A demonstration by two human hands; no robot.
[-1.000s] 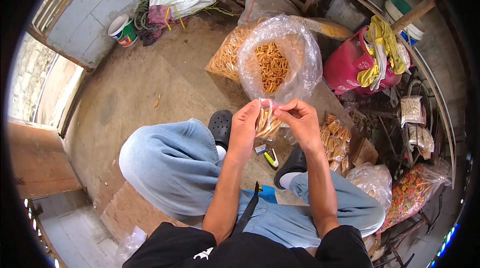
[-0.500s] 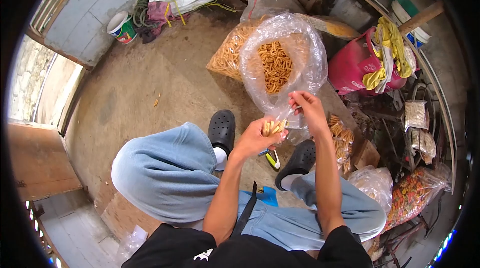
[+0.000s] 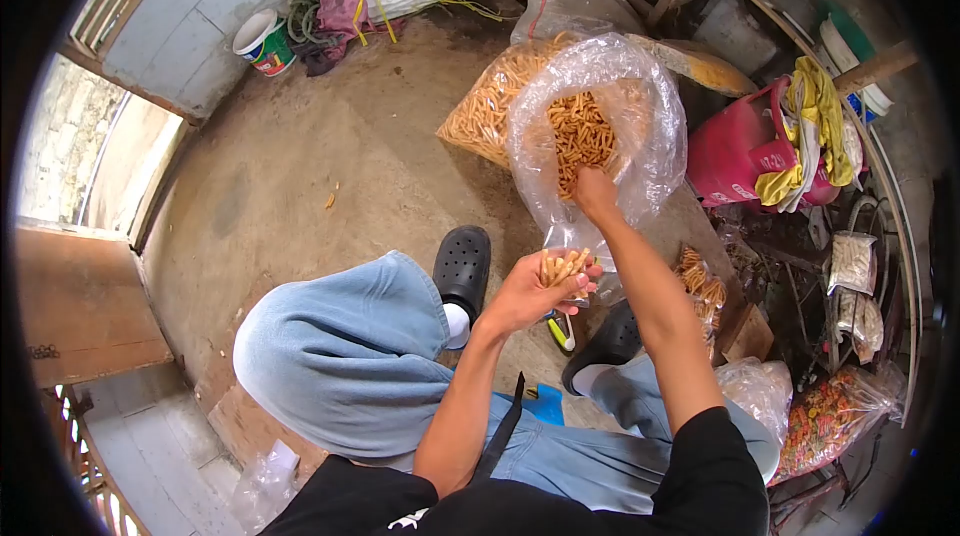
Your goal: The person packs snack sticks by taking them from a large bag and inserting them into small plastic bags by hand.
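Note:
My left hand [image 3: 522,296] is closed around a small clear plastic bag [image 3: 567,268] with pale brown snack sticks in it; the bag's mouth points up and away from me. Beyond it stands a large clear plastic bag [image 3: 655,96], its rim folded wide, full of brown stick-shaped snacks [image 3: 580,131]. My right hand [image 3: 594,192] reaches over the near rim into this large bag and touches the snacks. Its fingertips are hidden among them, so their grip does not show.
Green-handled scissors or a similar tool [image 3: 561,332] lie on the floor between my black clogs [image 3: 462,271]. Filled packs of snacks [image 3: 702,286] lie to the right. A magenta bin [image 3: 745,151] with yellow cloth stands at the far right, and a small bucket [image 3: 264,42] at the far left.
My right hand has left the small bag's mouth and moved forward into the large bag. My left hand still holds the small bag. The whole view has shifted slightly.

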